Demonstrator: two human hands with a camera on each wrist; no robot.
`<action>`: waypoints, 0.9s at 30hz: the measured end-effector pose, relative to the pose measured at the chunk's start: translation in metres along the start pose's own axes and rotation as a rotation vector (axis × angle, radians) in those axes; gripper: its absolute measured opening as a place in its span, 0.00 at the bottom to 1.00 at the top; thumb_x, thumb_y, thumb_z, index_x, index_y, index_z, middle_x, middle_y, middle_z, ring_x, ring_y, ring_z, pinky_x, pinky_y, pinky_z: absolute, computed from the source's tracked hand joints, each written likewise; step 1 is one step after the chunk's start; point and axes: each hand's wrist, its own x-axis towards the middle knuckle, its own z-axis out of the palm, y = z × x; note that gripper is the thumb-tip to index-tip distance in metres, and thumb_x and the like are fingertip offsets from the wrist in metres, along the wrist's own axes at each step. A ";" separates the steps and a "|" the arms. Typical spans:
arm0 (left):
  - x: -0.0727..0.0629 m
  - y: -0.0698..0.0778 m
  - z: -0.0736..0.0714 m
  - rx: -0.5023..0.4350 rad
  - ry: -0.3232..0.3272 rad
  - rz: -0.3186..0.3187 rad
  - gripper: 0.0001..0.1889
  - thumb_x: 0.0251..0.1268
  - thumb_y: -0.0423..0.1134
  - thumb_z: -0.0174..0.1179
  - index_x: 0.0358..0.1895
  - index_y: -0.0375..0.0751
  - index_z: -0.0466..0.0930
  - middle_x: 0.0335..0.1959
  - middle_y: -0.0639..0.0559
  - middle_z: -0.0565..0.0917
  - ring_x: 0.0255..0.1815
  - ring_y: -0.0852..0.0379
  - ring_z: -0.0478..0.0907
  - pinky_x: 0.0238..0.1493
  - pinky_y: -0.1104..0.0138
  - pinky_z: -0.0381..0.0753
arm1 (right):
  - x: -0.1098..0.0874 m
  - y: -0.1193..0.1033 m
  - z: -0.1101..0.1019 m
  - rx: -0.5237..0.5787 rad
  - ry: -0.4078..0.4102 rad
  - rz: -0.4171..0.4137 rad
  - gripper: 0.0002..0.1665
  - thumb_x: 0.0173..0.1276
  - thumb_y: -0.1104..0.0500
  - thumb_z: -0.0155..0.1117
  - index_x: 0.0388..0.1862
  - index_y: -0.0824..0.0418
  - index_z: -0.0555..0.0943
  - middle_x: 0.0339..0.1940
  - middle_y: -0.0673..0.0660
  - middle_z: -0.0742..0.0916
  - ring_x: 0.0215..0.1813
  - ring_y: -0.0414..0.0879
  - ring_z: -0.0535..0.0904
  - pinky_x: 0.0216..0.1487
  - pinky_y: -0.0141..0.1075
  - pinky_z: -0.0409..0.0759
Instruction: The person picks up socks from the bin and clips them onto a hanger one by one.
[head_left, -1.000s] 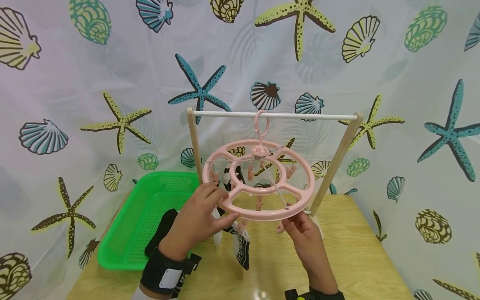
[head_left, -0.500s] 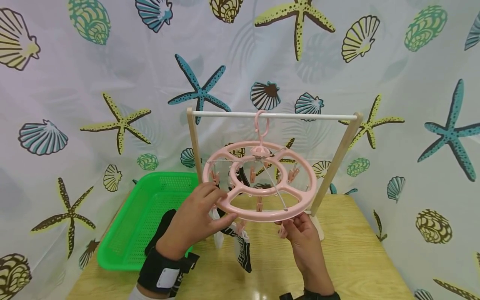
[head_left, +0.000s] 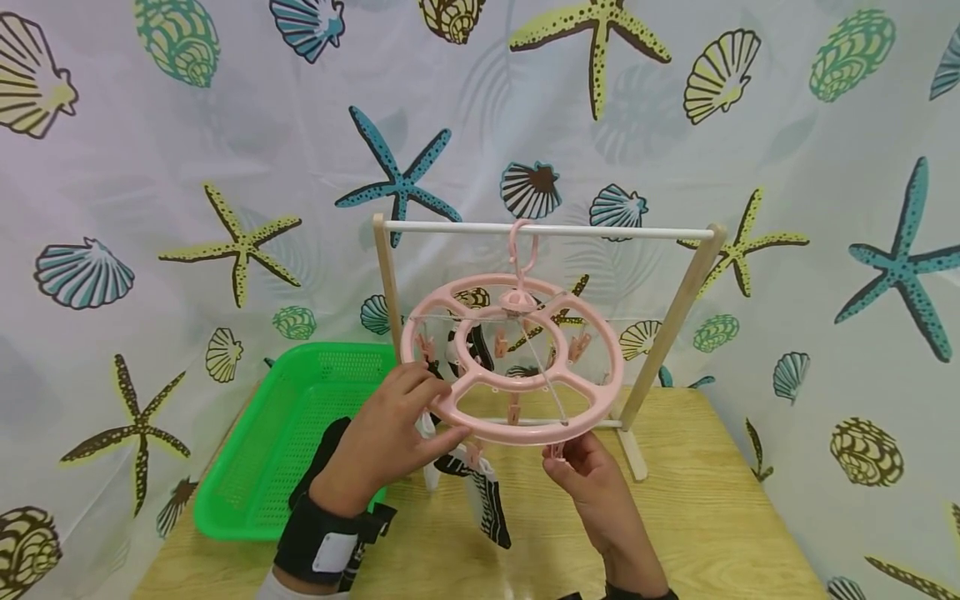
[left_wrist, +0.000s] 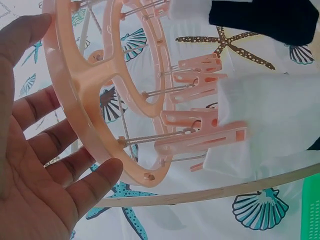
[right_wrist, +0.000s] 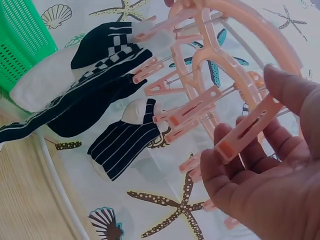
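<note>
Where the pink peg hanger (head_left: 513, 358) hung from the rack rail (head_left: 547, 231), we found several socks (head_left: 487, 504) already pegged. Our left hand (head_left: 390, 433) gripped its rim; our right hand (head_left: 592, 483) pinched an empty peg (right_wrist: 245, 132). A dark sock (head_left: 322, 454) remained by the green basket (head_left: 292, 433).
</note>
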 end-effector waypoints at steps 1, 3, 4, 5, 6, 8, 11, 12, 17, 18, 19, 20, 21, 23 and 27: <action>0.000 -0.001 0.000 0.005 -0.003 -0.004 0.20 0.53 0.54 0.75 0.42 0.46 0.82 0.42 0.53 0.79 0.52 0.51 0.74 0.50 0.57 0.79 | 0.000 -0.001 0.000 -0.010 -0.001 0.003 0.17 0.69 0.71 0.62 0.54 0.69 0.71 0.44 0.63 0.77 0.47 0.49 0.77 0.47 0.36 0.79; -0.001 -0.002 0.000 0.013 -0.008 -0.012 0.20 0.54 0.54 0.74 0.42 0.46 0.82 0.42 0.53 0.78 0.52 0.51 0.73 0.50 0.58 0.79 | -0.001 -0.002 0.001 -0.029 -0.001 0.003 0.16 0.69 0.70 0.63 0.53 0.71 0.70 0.45 0.65 0.78 0.49 0.51 0.77 0.48 0.36 0.79; -0.001 -0.003 0.000 0.015 -0.007 -0.013 0.20 0.54 0.53 0.74 0.43 0.46 0.82 0.42 0.53 0.78 0.52 0.51 0.73 0.50 0.57 0.79 | -0.001 -0.002 0.001 -0.033 0.000 0.001 0.16 0.69 0.70 0.63 0.52 0.72 0.71 0.45 0.65 0.78 0.49 0.51 0.78 0.48 0.36 0.79; -0.001 -0.003 0.000 0.014 -0.005 -0.012 0.20 0.54 0.53 0.74 0.43 0.46 0.82 0.43 0.53 0.78 0.53 0.51 0.73 0.50 0.57 0.78 | -0.001 -0.002 0.002 -0.037 0.004 -0.002 0.16 0.69 0.69 0.64 0.51 0.72 0.71 0.44 0.65 0.78 0.49 0.52 0.78 0.47 0.36 0.79; -0.002 -0.003 0.001 0.013 -0.003 -0.011 0.20 0.54 0.53 0.75 0.43 0.45 0.82 0.43 0.52 0.78 0.54 0.50 0.73 0.51 0.56 0.78 | -0.001 -0.001 0.002 -0.037 0.010 -0.002 0.15 0.69 0.69 0.63 0.50 0.72 0.71 0.44 0.64 0.79 0.48 0.52 0.78 0.46 0.36 0.80; -0.003 -0.004 0.002 0.001 0.004 -0.003 0.21 0.53 0.53 0.75 0.44 0.45 0.82 0.43 0.52 0.78 0.57 0.49 0.73 0.53 0.55 0.78 | -0.001 -0.001 0.002 -0.037 0.030 -0.004 0.13 0.69 0.68 0.64 0.48 0.72 0.72 0.40 0.62 0.80 0.42 0.50 0.79 0.43 0.36 0.80; -0.004 -0.004 0.004 -0.025 0.014 0.013 0.21 0.52 0.52 0.76 0.44 0.43 0.82 0.45 0.50 0.78 0.59 0.48 0.73 0.55 0.54 0.77 | 0.000 -0.001 0.003 -0.030 0.076 0.005 0.08 0.70 0.69 0.63 0.43 0.70 0.75 0.34 0.60 0.81 0.32 0.47 0.79 0.41 0.38 0.81; -0.004 -0.004 0.004 -0.031 0.017 0.015 0.22 0.52 0.51 0.76 0.44 0.43 0.82 0.45 0.50 0.78 0.58 0.48 0.73 0.55 0.54 0.77 | 0.000 -0.001 0.003 -0.027 0.088 0.008 0.06 0.70 0.69 0.63 0.42 0.70 0.75 0.32 0.60 0.82 0.30 0.46 0.78 0.41 0.39 0.81; -0.006 -0.006 0.008 -0.019 0.044 0.016 0.20 0.53 0.48 0.76 0.44 0.42 0.83 0.50 0.45 0.76 0.58 0.46 0.72 0.54 0.53 0.78 | 0.000 -0.002 0.004 -0.003 0.127 0.023 0.07 0.69 0.69 0.63 0.38 0.73 0.74 0.28 0.59 0.82 0.27 0.46 0.80 0.42 0.39 0.82; -0.007 -0.006 0.008 -0.009 0.050 0.010 0.19 0.53 0.47 0.76 0.44 0.42 0.84 0.51 0.44 0.76 0.59 0.45 0.72 0.54 0.53 0.79 | 0.000 -0.002 0.005 0.003 0.134 0.026 0.07 0.69 0.70 0.63 0.38 0.74 0.74 0.27 0.60 0.82 0.28 0.47 0.81 0.42 0.39 0.83; -0.008 -0.007 0.009 0.000 0.057 0.004 0.19 0.53 0.46 0.76 0.44 0.41 0.84 0.52 0.43 0.76 0.60 0.44 0.72 0.53 0.53 0.79 | 0.000 -0.001 0.005 0.008 0.139 0.029 0.08 0.69 0.70 0.63 0.37 0.75 0.73 0.26 0.60 0.81 0.29 0.47 0.81 0.43 0.40 0.83; -0.009 -0.009 0.009 0.006 0.064 -0.005 0.18 0.53 0.45 0.76 0.44 0.40 0.84 0.53 0.42 0.76 0.61 0.42 0.71 0.53 0.52 0.80 | 0.000 -0.001 0.006 0.009 0.144 0.030 0.08 0.69 0.71 0.63 0.36 0.75 0.73 0.26 0.60 0.82 0.28 0.47 0.81 0.43 0.40 0.83; -0.011 -0.010 0.010 0.009 0.069 -0.021 0.18 0.54 0.44 0.76 0.44 0.40 0.84 0.54 0.41 0.75 0.62 0.41 0.71 0.51 0.52 0.81 | 0.000 -0.001 0.006 0.004 0.153 0.033 0.08 0.69 0.71 0.63 0.35 0.75 0.73 0.26 0.59 0.82 0.29 0.48 0.81 0.43 0.39 0.83; -0.015 -0.013 0.009 0.017 0.082 -0.073 0.16 0.56 0.43 0.74 0.45 0.40 0.84 0.55 0.41 0.75 0.61 0.40 0.72 0.47 0.53 0.82 | 0.000 -0.001 0.007 -0.012 0.167 0.042 0.08 0.68 0.70 0.64 0.34 0.75 0.73 0.26 0.59 0.83 0.29 0.47 0.81 0.43 0.38 0.82; -0.025 -0.025 0.007 -0.003 0.091 -0.229 0.14 0.61 0.40 0.70 0.46 0.38 0.83 0.57 0.39 0.75 0.59 0.39 0.73 0.43 0.51 0.81 | 0.000 0.000 0.007 -0.033 0.179 0.056 0.10 0.68 0.68 0.66 0.34 0.72 0.74 0.30 0.58 0.82 0.28 0.46 0.79 0.36 0.36 0.80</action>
